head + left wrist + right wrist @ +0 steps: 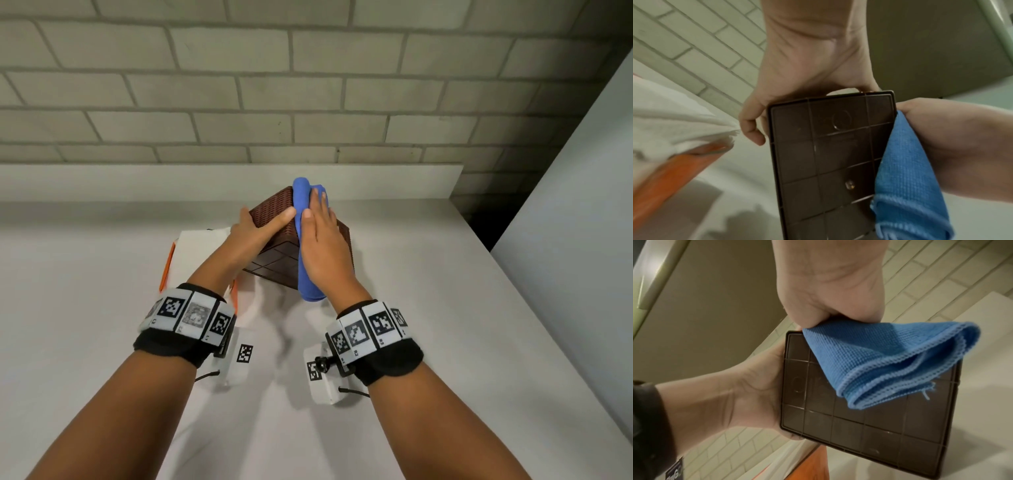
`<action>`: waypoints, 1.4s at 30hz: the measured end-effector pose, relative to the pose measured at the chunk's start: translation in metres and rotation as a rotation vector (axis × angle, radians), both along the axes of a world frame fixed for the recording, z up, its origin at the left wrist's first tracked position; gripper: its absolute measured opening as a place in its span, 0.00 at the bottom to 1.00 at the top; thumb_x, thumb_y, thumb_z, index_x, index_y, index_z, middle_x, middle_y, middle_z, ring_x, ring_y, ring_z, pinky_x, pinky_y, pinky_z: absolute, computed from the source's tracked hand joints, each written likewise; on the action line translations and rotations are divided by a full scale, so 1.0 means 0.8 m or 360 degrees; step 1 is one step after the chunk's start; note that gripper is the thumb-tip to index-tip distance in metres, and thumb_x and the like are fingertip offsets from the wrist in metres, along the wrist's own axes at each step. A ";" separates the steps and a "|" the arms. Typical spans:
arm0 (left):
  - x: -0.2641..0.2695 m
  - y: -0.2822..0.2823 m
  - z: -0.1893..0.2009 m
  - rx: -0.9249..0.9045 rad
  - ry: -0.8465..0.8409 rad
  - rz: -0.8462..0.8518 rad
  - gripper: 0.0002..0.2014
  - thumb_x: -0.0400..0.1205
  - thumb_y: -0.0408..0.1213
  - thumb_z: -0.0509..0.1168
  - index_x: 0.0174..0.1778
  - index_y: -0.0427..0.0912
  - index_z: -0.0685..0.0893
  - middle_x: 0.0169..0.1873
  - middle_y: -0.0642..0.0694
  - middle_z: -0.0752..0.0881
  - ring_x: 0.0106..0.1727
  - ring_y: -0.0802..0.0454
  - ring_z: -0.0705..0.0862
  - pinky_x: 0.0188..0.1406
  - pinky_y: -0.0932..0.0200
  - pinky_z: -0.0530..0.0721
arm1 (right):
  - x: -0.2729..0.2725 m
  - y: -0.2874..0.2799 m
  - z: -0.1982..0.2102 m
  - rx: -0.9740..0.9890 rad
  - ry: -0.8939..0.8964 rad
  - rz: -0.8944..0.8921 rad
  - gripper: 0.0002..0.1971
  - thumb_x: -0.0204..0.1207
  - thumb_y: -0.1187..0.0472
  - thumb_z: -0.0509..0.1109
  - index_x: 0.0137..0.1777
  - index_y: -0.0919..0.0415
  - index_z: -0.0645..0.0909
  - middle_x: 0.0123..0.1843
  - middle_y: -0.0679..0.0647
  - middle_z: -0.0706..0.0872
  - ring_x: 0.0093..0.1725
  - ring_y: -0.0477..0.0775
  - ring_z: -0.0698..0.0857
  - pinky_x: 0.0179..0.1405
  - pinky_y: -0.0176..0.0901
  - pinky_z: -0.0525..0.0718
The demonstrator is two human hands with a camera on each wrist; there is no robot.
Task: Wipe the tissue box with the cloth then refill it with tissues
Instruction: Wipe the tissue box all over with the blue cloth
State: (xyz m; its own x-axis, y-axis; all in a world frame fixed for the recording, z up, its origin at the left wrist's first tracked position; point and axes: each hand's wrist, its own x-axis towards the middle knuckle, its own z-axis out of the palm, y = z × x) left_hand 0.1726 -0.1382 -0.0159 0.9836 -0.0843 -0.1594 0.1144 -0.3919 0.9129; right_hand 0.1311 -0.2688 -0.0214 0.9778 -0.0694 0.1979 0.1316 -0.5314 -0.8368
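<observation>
- Tissue box (270, 219), brown wicker, held up over the white counter (428, 308), tilted so its gridded base faces the person, between both hands.
- Tissues (195, 250) in an orange pack, on the counter just left of the box.
- Cloth (303, 212), blue, folded, lies along the box's right side.
- Left hand (253, 228) grips the left side; right hand (323, 240), fingers flat, presses the cloth on, so it's the wiping hand.

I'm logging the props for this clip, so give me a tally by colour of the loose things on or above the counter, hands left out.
Brown: 1, the tissue box, gripped by the left hand
Blue: 1, the cloth, pressed on the box by the right hand
White and orange: 1, the tissue pack
Total: 3
</observation>
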 end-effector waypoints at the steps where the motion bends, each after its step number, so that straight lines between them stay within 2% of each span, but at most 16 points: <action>1: 0.002 0.001 0.000 0.0004 0.0040 0.0004 0.65 0.49 0.82 0.65 0.79 0.46 0.61 0.74 0.44 0.73 0.72 0.45 0.76 0.73 0.44 0.75 | -0.001 0.001 0.000 -0.0003 -0.0006 -0.0006 0.26 0.88 0.53 0.42 0.85 0.54 0.44 0.87 0.48 0.45 0.86 0.46 0.44 0.85 0.47 0.48; 2: 0.003 0.003 -0.001 0.0006 0.0072 0.0008 0.67 0.47 0.82 0.66 0.79 0.47 0.60 0.74 0.44 0.73 0.72 0.45 0.76 0.73 0.43 0.75 | -0.002 0.003 0.000 -0.0012 -0.0007 -0.0012 0.26 0.88 0.53 0.42 0.85 0.55 0.44 0.87 0.48 0.45 0.86 0.47 0.45 0.84 0.47 0.49; 4: 0.005 0.007 -0.002 -0.0029 0.0088 0.0015 0.62 0.49 0.78 0.69 0.77 0.47 0.64 0.71 0.44 0.76 0.68 0.45 0.79 0.69 0.44 0.78 | -0.002 0.004 -0.002 -0.0034 -0.0001 -0.0031 0.26 0.88 0.55 0.42 0.85 0.56 0.44 0.87 0.50 0.46 0.86 0.48 0.46 0.84 0.46 0.50; 6: 0.004 0.010 -0.003 -0.0138 0.0101 0.0027 0.55 0.54 0.72 0.71 0.74 0.44 0.67 0.65 0.45 0.81 0.62 0.48 0.84 0.63 0.49 0.82 | 0.001 -0.001 -0.008 -0.0114 0.0046 -0.0074 0.26 0.89 0.56 0.42 0.85 0.59 0.45 0.87 0.53 0.46 0.86 0.51 0.46 0.84 0.47 0.48; 8: 0.007 0.017 -0.006 -0.0244 0.0153 0.0020 0.55 0.56 0.68 0.72 0.75 0.42 0.66 0.65 0.45 0.82 0.61 0.50 0.84 0.58 0.54 0.83 | 0.004 -0.010 -0.016 -0.0204 0.0141 -0.0135 0.26 0.89 0.57 0.41 0.85 0.59 0.45 0.87 0.54 0.45 0.87 0.54 0.45 0.85 0.50 0.49; 11: 0.013 0.026 -0.009 -0.0305 0.0281 -0.0047 0.66 0.49 0.72 0.75 0.82 0.47 0.58 0.73 0.45 0.77 0.69 0.49 0.80 0.71 0.50 0.76 | 0.004 -0.017 -0.024 -0.0199 0.0255 -0.0225 0.26 0.88 0.56 0.41 0.85 0.57 0.45 0.87 0.53 0.45 0.86 0.57 0.45 0.85 0.55 0.51; 12: 0.015 0.026 -0.010 -0.0311 0.0297 -0.0060 0.66 0.49 0.72 0.75 0.82 0.47 0.58 0.72 0.45 0.78 0.69 0.49 0.80 0.72 0.49 0.75 | 0.004 -0.014 -0.024 -0.0232 0.0256 -0.0232 0.26 0.88 0.56 0.41 0.85 0.57 0.45 0.87 0.54 0.45 0.86 0.58 0.45 0.85 0.55 0.51; 15: 0.013 0.022 -0.010 -0.0359 0.0255 -0.0064 0.55 0.55 0.68 0.76 0.74 0.40 0.69 0.60 0.46 0.86 0.59 0.50 0.87 0.56 0.54 0.84 | 0.000 0.006 -0.017 -0.0419 0.0192 -0.0199 0.26 0.88 0.54 0.41 0.85 0.56 0.45 0.87 0.54 0.45 0.86 0.60 0.46 0.85 0.54 0.48; 19: 0.008 0.016 -0.022 -0.0548 0.0229 -0.0106 0.42 0.60 0.58 0.72 0.68 0.37 0.79 0.52 0.40 0.90 0.46 0.48 0.90 0.42 0.56 0.85 | 0.002 0.019 -0.011 -0.0577 0.0141 -0.0122 0.27 0.88 0.52 0.41 0.85 0.52 0.44 0.87 0.52 0.43 0.86 0.58 0.44 0.84 0.55 0.43; 21: 0.009 0.015 -0.028 -0.0609 0.0227 -0.0044 0.42 0.61 0.55 0.71 0.69 0.36 0.77 0.55 0.38 0.88 0.48 0.47 0.90 0.44 0.55 0.85 | 0.009 0.012 -0.015 -0.0628 0.0156 -0.0167 0.27 0.87 0.51 0.41 0.85 0.51 0.44 0.87 0.52 0.43 0.86 0.58 0.44 0.84 0.56 0.43; 24: 0.011 0.010 -0.031 -0.0665 0.0177 -0.0010 0.43 0.60 0.53 0.73 0.71 0.36 0.74 0.62 0.37 0.86 0.57 0.44 0.88 0.52 0.52 0.84 | 0.023 -0.013 -0.023 -0.0541 0.0245 -0.0338 0.27 0.87 0.51 0.42 0.85 0.52 0.44 0.87 0.54 0.44 0.86 0.61 0.45 0.83 0.59 0.48; 27: 0.015 0.001 -0.034 -0.0658 0.0100 0.0083 0.42 0.58 0.53 0.74 0.68 0.40 0.73 0.60 0.41 0.85 0.58 0.45 0.87 0.58 0.49 0.84 | 0.031 -0.029 -0.024 -0.0338 0.0345 -0.0448 0.27 0.87 0.52 0.42 0.85 0.55 0.44 0.87 0.56 0.44 0.86 0.64 0.44 0.83 0.59 0.50; 30: 0.017 -0.011 -0.035 -0.0610 0.0040 0.0106 0.39 0.58 0.55 0.74 0.64 0.43 0.74 0.59 0.42 0.86 0.59 0.44 0.87 0.63 0.42 0.83 | 0.025 -0.016 -0.019 -0.0414 0.0271 -0.0430 0.28 0.88 0.52 0.41 0.85 0.56 0.43 0.87 0.55 0.41 0.86 0.64 0.42 0.84 0.56 0.45; 35: 0.013 -0.019 -0.040 -0.0753 0.0087 0.0002 0.41 0.61 0.50 0.72 0.71 0.37 0.71 0.58 0.39 0.86 0.49 0.48 0.89 0.42 0.55 0.86 | 0.017 -0.002 -0.018 -0.0587 0.0099 -0.0293 0.27 0.87 0.52 0.42 0.85 0.52 0.43 0.87 0.51 0.41 0.86 0.58 0.41 0.84 0.52 0.40; 39: 0.014 -0.018 -0.046 -0.0866 0.0119 -0.0017 0.33 0.70 0.42 0.68 0.72 0.37 0.72 0.59 0.40 0.86 0.50 0.49 0.89 0.40 0.60 0.88 | 0.031 -0.032 -0.021 -0.0522 0.0157 -0.0414 0.27 0.87 0.52 0.43 0.85 0.53 0.46 0.87 0.53 0.46 0.86 0.59 0.48 0.84 0.54 0.49; 42: 0.015 -0.013 -0.049 -0.0867 0.0148 -0.0049 0.34 0.69 0.42 0.68 0.72 0.39 0.72 0.57 0.44 0.87 0.54 0.49 0.88 0.55 0.53 0.86 | 0.039 -0.062 -0.019 -0.0062 0.0312 -0.0442 0.26 0.87 0.51 0.44 0.85 0.52 0.49 0.86 0.53 0.54 0.83 0.59 0.62 0.78 0.51 0.62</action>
